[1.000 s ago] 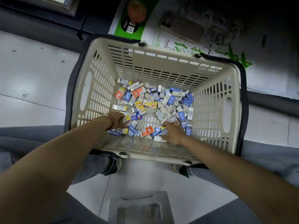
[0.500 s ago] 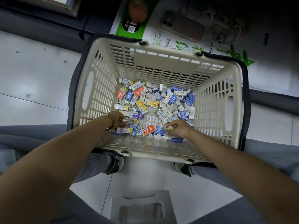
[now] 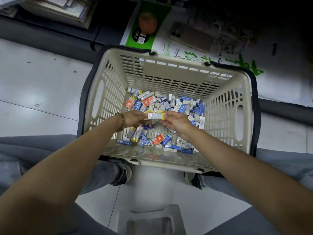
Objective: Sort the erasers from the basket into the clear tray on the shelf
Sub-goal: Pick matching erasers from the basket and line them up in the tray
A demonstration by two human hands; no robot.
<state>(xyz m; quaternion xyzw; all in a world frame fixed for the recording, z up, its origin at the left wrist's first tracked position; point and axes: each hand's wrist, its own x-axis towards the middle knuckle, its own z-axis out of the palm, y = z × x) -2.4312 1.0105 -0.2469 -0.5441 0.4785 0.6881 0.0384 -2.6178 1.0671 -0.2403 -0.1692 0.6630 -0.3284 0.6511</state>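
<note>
Floor [image 3: 42, 85]: pale tiles; the top right corner is too dark to make out.
Basket [image 3: 169, 78]: cream, with holes in its walls, standing on the floor between the person's legs.
Left hand [image 3: 133, 118]: fingers curled, pinching the left end of the yellow and white eraser [image 3: 156, 116].
Right hand [image 3: 177, 121]: thumb and fingers pinching the yellow right end.
Pile of erasers [image 3: 169, 104]: on the basket bottom, pointing every way; words too small to read; the nearest ones blur behind the near wall.
Yellow and white eraser: above the pile, lying flat, long side left to right, both ends hidden by fingers.
</note>
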